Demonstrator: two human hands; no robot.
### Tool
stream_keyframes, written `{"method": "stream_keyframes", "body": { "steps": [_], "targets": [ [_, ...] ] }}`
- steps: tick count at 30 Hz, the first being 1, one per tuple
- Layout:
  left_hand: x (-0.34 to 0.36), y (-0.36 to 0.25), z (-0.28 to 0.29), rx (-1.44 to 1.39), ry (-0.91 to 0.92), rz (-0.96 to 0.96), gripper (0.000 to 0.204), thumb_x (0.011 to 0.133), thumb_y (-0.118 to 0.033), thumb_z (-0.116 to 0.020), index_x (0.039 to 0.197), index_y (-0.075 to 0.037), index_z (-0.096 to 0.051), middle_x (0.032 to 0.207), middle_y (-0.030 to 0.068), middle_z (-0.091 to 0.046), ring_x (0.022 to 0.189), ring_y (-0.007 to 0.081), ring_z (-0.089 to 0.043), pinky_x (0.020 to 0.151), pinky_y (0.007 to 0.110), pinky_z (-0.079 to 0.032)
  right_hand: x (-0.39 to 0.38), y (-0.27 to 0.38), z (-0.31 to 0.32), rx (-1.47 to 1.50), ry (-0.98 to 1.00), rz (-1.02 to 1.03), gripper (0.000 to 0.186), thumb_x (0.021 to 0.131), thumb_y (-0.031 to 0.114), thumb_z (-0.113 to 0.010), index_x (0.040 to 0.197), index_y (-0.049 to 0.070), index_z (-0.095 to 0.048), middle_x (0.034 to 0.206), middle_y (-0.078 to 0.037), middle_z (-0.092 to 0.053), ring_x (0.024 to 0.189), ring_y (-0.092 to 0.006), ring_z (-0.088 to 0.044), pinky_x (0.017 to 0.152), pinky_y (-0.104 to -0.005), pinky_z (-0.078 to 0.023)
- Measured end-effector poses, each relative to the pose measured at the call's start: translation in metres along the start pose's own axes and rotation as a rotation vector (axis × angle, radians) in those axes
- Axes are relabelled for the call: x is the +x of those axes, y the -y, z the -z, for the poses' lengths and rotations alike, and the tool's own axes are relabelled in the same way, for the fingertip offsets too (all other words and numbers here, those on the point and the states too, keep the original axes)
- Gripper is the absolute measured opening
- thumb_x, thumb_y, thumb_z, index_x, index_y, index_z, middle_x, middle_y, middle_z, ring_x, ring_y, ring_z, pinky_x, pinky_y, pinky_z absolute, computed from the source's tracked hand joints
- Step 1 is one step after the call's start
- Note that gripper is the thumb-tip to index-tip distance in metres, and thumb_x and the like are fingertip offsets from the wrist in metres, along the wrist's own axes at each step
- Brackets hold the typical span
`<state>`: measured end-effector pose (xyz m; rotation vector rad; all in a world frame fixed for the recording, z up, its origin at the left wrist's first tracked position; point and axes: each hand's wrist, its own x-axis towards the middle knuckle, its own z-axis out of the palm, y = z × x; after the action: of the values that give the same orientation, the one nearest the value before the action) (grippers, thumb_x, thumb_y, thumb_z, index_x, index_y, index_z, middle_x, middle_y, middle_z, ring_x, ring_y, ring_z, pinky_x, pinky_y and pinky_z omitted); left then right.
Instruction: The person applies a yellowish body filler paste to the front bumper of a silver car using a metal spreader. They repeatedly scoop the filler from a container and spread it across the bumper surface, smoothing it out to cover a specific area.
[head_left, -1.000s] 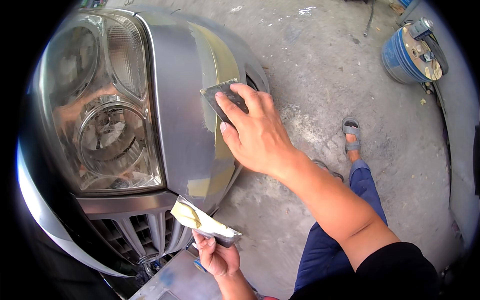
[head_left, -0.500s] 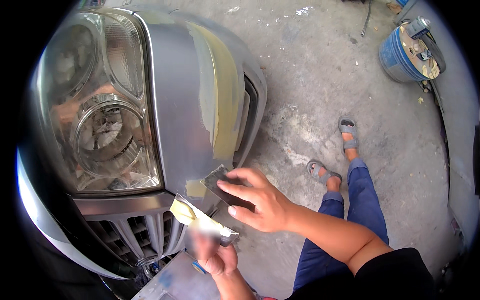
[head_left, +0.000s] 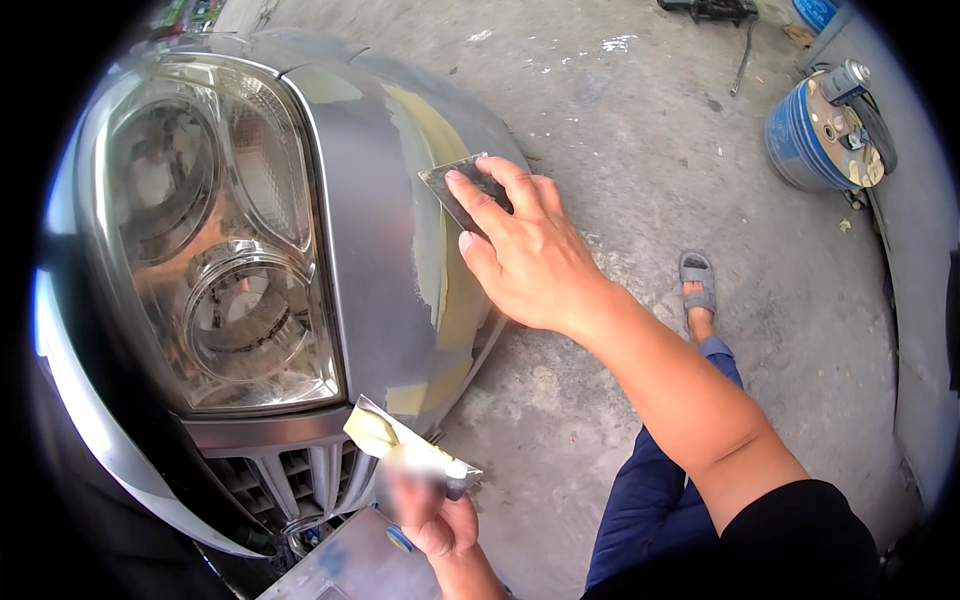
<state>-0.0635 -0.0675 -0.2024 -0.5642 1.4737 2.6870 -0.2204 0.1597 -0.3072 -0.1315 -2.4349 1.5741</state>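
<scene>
Two spread fingers (head_left: 476, 200) of the right hand (head_left: 535, 250) are lying on a dark, flat, rectangular spreader (head_left: 455, 203) while the thumb (head_left: 472, 247) is steadying its near edge, and the spreader is resting over a pale yellow filler stripe (head_left: 457, 300) on the smooth grey car panel (head_left: 370, 230). Nearer and slightly left, the left hand (head_left: 438, 528) is holding a thin silvery plate (head_left: 402, 436) bearing creamy yellow paste (head_left: 372, 430), its fingertips (head_left: 412, 490) being too blurred to tell whether pressed together or spread.

spreader (head_left: 485, 184): blackish | paste (head_left: 457, 298): pale yellow | panel (head_left: 370, 210): grey | drum (head_left: 793, 142): blue
</scene>
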Motion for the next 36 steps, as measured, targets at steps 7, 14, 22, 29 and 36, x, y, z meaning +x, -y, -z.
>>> {"method": "stream_keyframes", "body": {
  "steps": [7, 14, 22, 29, 36],
  "targets": [
    [0.007, 0.005, -0.021, 0.027, -0.032, -0.017, 0.055, 0.087, 0.008, -0.046, 0.140, -0.001, -0.034, 0.135, 0.0133, -0.049, 0.123, 0.0251, -0.049, 0.105, 0.042, -0.040, -0.063, 0.038, -0.004, 0.015, 0.232, 0.034, 0.048, 0.087, 0.019, -0.059, 0.133, 0.009, -0.053, 0.140, -0.016, -0.034, 0.113, -0.0395, -0.040, 0.088, -0.0502, -0.042],
    [0.033, 0.019, -0.073, 0.296, -0.147, -0.085, 0.052, 0.079, 0.004, -0.060, 0.128, -0.004, -0.047, 0.125, 0.0076, -0.054, 0.120, 0.0224, -0.050, 0.108, 0.041, -0.036, -0.066, -0.007, 0.058, 0.317, 0.289, 0.016, 0.044, 0.087, 0.009, -0.056, 0.131, 0.002, -0.053, 0.128, -0.020, -0.046, 0.113, -0.0388, -0.046, 0.097, -0.0456, -0.040],
    [0.045, 0.040, -0.108, 0.352, -0.057, -0.067, 0.064, 0.082, 0.006, -0.056, 0.142, -0.002, -0.033, 0.135, 0.0134, -0.048, 0.124, 0.0269, -0.050, 0.106, 0.044, -0.041, -0.042, 0.022, 0.086, 0.077, 0.273, 0.326, 0.032, 0.083, 0.020, -0.066, 0.113, 0.010, -0.065, 0.122, -0.008, -0.052, 0.114, -0.0368, -0.048, 0.085, -0.0463, -0.043],
    [0.050, 0.043, -0.121, 0.431, -0.012, -0.089, 0.060, 0.083, 0.007, -0.052, 0.140, 0.002, -0.035, 0.136, 0.0146, -0.046, 0.124, 0.0253, -0.049, 0.106, 0.041, -0.040, -0.063, -0.009, 0.101, -0.028, 0.448, 0.306, 0.031, 0.080, 0.019, -0.066, 0.110, 0.011, -0.066, 0.121, -0.007, -0.053, 0.117, -0.0376, -0.046, 0.085, -0.0481, -0.041],
    [0.054, 0.052, -0.131, 0.497, -0.013, -0.053, 0.068, 0.077, 0.014, -0.041, 0.143, 0.003, -0.031, 0.140, 0.0159, -0.044, 0.129, 0.0263, -0.044, 0.109, 0.040, -0.035, -0.033, 0.011, 0.107, 0.152, 0.299, 0.322, 0.041, 0.072, 0.019, -0.075, 0.111, 0.011, -0.066, 0.123, -0.004, -0.053, 0.117, -0.0359, -0.047, 0.087, -0.0478, -0.044]
  ]
}}
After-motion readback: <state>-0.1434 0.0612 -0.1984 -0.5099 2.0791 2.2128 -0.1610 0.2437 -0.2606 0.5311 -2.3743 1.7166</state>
